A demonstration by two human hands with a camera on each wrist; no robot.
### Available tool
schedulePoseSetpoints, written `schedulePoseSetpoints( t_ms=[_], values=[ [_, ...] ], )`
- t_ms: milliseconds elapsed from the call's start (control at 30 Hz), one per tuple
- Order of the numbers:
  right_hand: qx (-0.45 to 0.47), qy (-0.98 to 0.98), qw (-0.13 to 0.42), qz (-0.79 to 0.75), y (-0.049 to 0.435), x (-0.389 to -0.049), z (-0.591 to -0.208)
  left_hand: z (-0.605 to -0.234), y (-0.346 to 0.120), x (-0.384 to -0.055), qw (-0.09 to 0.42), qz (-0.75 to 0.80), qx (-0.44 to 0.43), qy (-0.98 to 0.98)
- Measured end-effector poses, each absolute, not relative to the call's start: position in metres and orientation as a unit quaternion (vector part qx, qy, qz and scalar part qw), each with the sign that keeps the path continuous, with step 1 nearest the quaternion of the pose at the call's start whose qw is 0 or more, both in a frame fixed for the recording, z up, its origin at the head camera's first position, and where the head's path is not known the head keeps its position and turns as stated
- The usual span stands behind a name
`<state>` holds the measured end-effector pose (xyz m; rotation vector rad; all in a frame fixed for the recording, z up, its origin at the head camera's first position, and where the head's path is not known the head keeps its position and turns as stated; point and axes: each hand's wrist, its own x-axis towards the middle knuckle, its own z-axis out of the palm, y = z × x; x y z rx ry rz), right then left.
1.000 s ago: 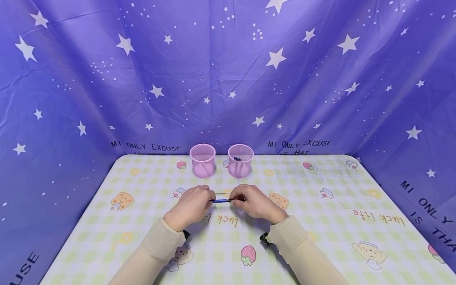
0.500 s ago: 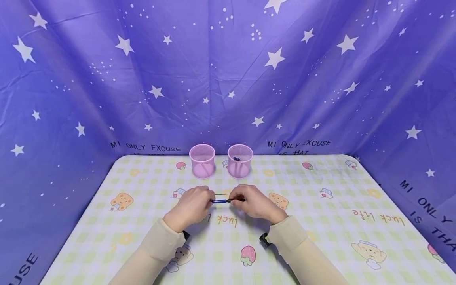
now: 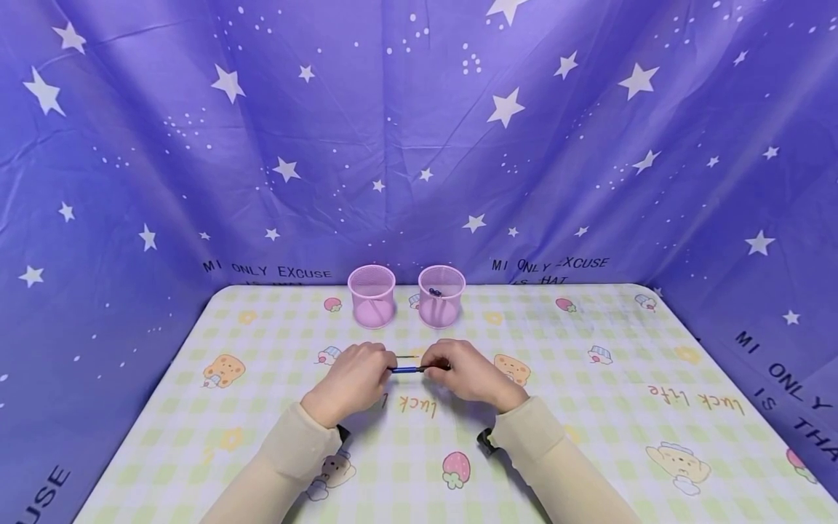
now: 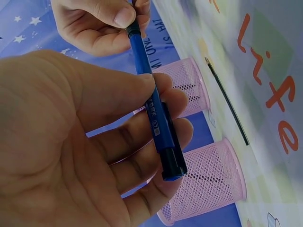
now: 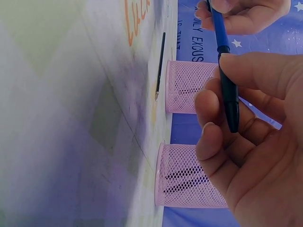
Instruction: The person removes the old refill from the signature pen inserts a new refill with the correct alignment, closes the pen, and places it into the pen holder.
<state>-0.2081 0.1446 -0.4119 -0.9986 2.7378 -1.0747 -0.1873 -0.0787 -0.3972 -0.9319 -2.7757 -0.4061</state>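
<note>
A pen with a blue barrel [image 4: 150, 101] and a dark grip section [image 5: 228, 85] spans the gap between my two hands, level above the table. My left hand [image 3: 356, 378] pinches the barrel near its clip end between thumb and fingers. On the other side, thumb and fingers of my right hand [image 3: 468, 371] pinch the dark section, whose tapered tip points away from the barrel. Whether the two sections are screwed tight cannot be told. Behind the hands, a thin dark pen refill [image 5: 161, 66] lies on the tablecloth, partly hidden by the left hand in the head view.
Two pink mesh pen cups stand side by side at the table's back edge, a left cup [image 3: 373, 309] and a right cup [image 3: 441, 309]. Small dark blue ends show inside the right one. A starry purple curtain [image 3: 419, 145] hangs behind the checked tablecloth [image 3: 589, 451].
</note>
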Motion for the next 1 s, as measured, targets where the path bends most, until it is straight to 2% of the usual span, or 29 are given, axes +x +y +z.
schedulePoseSetpoints(
  t_ms=[1000],
  values=[
    [-0.319,0.88,0.03,-0.35,0.1438,-0.2083,-0.413,-0.4007,-0.076,-0.1874,0.107,-0.156,-0.307,-0.933]
  ],
)
